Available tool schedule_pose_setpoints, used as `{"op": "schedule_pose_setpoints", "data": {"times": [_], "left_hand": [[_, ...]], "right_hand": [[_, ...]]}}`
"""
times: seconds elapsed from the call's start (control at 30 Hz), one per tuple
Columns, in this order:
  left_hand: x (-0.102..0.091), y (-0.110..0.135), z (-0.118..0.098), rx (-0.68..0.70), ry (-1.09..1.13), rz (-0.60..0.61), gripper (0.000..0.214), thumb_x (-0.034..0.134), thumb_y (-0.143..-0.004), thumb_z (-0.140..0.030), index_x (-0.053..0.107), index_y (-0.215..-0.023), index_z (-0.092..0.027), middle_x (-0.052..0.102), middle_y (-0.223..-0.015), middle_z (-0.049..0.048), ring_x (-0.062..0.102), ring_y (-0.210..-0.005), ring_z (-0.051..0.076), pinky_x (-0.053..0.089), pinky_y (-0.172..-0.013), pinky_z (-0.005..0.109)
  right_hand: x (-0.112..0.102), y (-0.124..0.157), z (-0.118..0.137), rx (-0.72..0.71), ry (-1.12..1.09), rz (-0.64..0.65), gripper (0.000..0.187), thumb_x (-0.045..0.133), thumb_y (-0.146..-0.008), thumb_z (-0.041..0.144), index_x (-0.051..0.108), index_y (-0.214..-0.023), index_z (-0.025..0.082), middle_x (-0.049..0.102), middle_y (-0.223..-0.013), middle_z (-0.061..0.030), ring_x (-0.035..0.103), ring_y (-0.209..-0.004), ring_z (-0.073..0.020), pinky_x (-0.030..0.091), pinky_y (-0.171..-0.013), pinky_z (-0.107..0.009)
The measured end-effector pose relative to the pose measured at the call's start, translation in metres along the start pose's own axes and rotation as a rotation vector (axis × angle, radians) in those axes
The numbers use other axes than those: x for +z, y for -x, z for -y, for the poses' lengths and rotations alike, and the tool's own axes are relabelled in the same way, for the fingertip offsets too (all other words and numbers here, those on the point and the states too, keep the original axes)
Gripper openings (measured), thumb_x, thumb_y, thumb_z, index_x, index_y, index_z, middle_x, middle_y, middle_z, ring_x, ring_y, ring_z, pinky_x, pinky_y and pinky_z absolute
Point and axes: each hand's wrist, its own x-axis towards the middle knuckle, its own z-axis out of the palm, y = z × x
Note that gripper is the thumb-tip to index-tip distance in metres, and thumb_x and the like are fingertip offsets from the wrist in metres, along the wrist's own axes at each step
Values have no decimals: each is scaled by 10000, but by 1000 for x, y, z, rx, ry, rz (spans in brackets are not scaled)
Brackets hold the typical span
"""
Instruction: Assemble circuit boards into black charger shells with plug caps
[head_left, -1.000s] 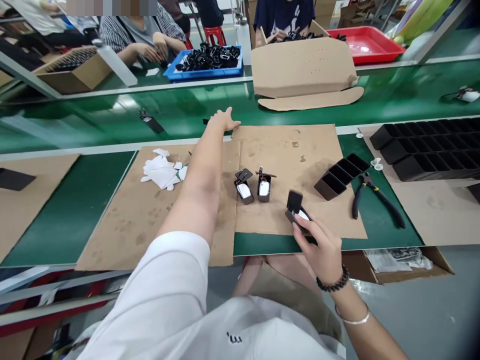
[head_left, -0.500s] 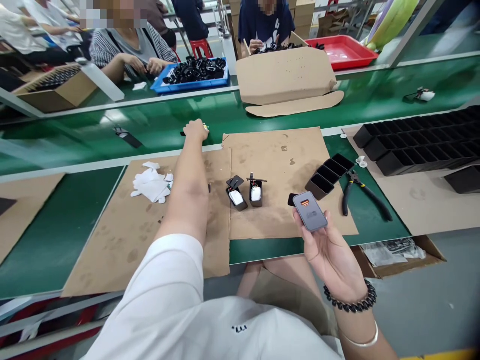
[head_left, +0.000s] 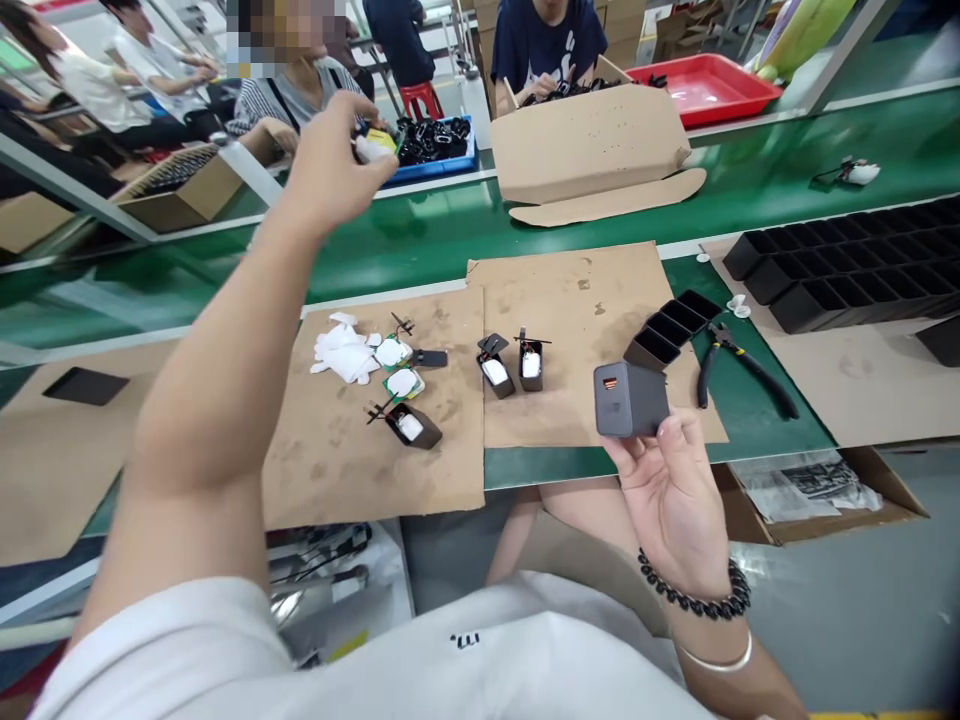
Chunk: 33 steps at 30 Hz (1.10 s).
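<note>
On cardboard (head_left: pixel 585 290), open cases (head_left: pixel 427 435) hold white parts (head_left: pixel 496 371); right hand (head_left: pixel 671 490) grips a charger (head_left: pixel 630 400), left hand (head_left: pixel 330 160) pinches a piece (head_left: pixel 373 148).

i see my right hand (head_left: pixel 671 490) holding a grey charger block (head_left: pixel 630 399) above the cardboard sheet (head_left: pixel 600 310), my left hand (head_left: pixel 330 165) raised pinching a small white part (head_left: pixel 373 148)

grey charger block (head_left: pixel 630 400); green belt (head_left: pixel 450 230) | blue tray (head_left: pixel 435 165); red tray (head_left: pixel 705 90); brown cardboard (head_left: pixel 592 300)
</note>
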Motion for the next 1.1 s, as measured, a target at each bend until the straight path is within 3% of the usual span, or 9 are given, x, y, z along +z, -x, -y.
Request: {"op": "schedule_pose_setpoints", "data": {"times": [0.1,0.2,0.27,0.33,0.43,0.53,0.63,0.87,1.1], "left_hand": [[-22,72,-22,143,129,28,584,588,-957,-444,513,-1369,-38,654,-1266,55,629,-1132,150,484,-1079,465],[-22,159,-48,153,421,251,497,610,-936,-469,611,-1320,-154,685,-1268,65,656,-1013,162,558,-956,366],[-12,214,-66,100,613,524,427,631,-935,-424,625,-1323,-246,694,-1297,49,688,-1039,182,578,-891,310],[4,258,-82,40,733,706,393,647,-929,-384,639,-1308,-280,705,-1309,39,686,-1145,216,556,-996,333],[31,299,-99,-100,809,701,393,629,-945,-368,616,-1333,-306,667,-1391,28,639,-1267,233,509,-1093,361],[53,314,-109,-194,795,573,402,597,-968,-346,578,-1368,-316,628,-1434,33,590,-1334,230,475,-1134,380],[64,316,-113,-156,656,433,397,578,-978,-311,568,-1375,-296,627,-1421,56,582,-1328,245,456,-1138,422],[87,315,-112,74,138,179,362,564,-965,-223,600,-1325,-232,671,-1285,121,636,-1098,278,502,-956,436],[103,320,-110,161,85,19,322,554,-960,-206,616,-1275,-193,671,-1245,136,611,-1130,284,423,-1085,467]], "right_hand": [[-4,3,-2,-88,77,17,296,845,-789,420,601,-891,285,728,-904,72,745,-795,-121,694,-725,-314],[-15,-2,-7,-426,355,-57,277,870,-761,369,651,-901,275,718,-871,49,735,-793,-133,670,-683,-276],[-27,-10,-13,-701,679,-71,226,853,-778,321,697,-927,257,748,-942,-4,746,-872,-166,656,-715,-272],[-39,-21,-19,-852,1055,-21,148,772,-856,317,728,-977,243,769,-1050,-67,755,-932,-218,651,-758,-322],[-50,-32,-24,-808,1433,107,202,622,-962,342,730,-1099,238,765,-1145,-107,763,-921,-261,636,-756,-384],[-49,-37,-21,-694,1390,185,255,552,-1001,356,717,-1152,234,756,-1188,-102,751,-1016,-265,629,-850,-411],[-43,-41,-15,-630,1273,167,232,542,-999,360,731,-1034,230,771,-1119,-88,738,-1044,-249,620,-912,-416],[-33,-63,-2,-488,1198,81,243,709,-828,370,536,-940,240,750,-963,-40,761,-821,-201,665,-718,-338],[-26,-66,7,-495,1287,163,214,693,-849,359,550,-954,240,736,-1019,-52,744,-932,-221,650,-694,-341]]}}
